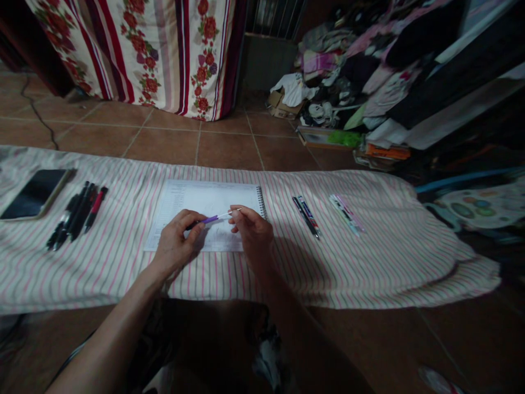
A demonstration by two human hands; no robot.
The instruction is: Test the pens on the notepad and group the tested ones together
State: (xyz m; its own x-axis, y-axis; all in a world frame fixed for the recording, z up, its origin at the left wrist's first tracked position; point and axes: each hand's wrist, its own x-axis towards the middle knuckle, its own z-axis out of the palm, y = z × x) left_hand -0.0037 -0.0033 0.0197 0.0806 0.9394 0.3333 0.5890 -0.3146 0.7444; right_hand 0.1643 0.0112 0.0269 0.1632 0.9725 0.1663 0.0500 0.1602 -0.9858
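Both my hands meet over a spiral notebook (pixel 192 200) that lies open on a pink striped cloth (pixel 369 257). My left hand (pixel 177 243) is closed round the dark end of a purple and white pen (pixel 216 218). My right hand (pixel 253 233) pinches the pen's pale tip end between thumb and fingers. The pen lies nearly level between the two hands, just above the page.
A phone (pixel 35 193) and several dark pens (pixel 77 213) lie on the cloth at the left. Two pens (pixel 306 215) and a pale pen pair (pixel 346 214) lie right of the notebook. A floral bedcover (pixel 164 49) hangs behind; piled clothes (pixel 361 71) fill the far right.
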